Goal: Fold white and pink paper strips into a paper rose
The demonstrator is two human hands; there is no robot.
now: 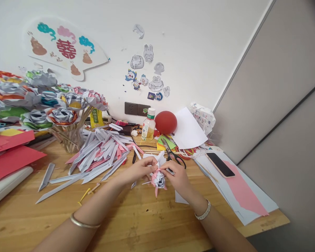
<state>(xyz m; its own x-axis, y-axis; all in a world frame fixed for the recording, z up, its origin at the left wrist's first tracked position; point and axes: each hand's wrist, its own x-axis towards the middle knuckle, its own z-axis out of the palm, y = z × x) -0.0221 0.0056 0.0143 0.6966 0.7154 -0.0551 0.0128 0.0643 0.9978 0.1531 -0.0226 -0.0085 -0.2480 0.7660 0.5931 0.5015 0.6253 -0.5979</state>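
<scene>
- Far left: a bunch of finished-looking paper flowers (pixel 48 98) in a clear holder near the back edge of the table (pixel 147 224), with a heap of folded paper strips (pixel 102 150) on its right.
- Left hand (pixel 140 170): curled in, thumb and fingertips pinched on the flower's upper part, basically no gap.
- Middle: the paper flower (pixel 160 182) they're working on, out from the back edge, well left of the table's near right corner. Can't tell if it touches the wood. Tight white-grey swirl facing the wearer, pink petals round it, pointy pink tips below, bigger white petals behind. Kinda scruffy but cute.
- Step, my guess: fitting or pinching a pink piece in place. Next move looks like it calls for a steady left grip and light right fingertips, since hard squeezing could crush the folds.
- Right hand (pixel 179 176): also a close fingertip pinch, on the flower's right side.
- Just behind it: scissors (pixel 170 152). A phone (pixel 220 164) sits by the table's right edge.
</scene>
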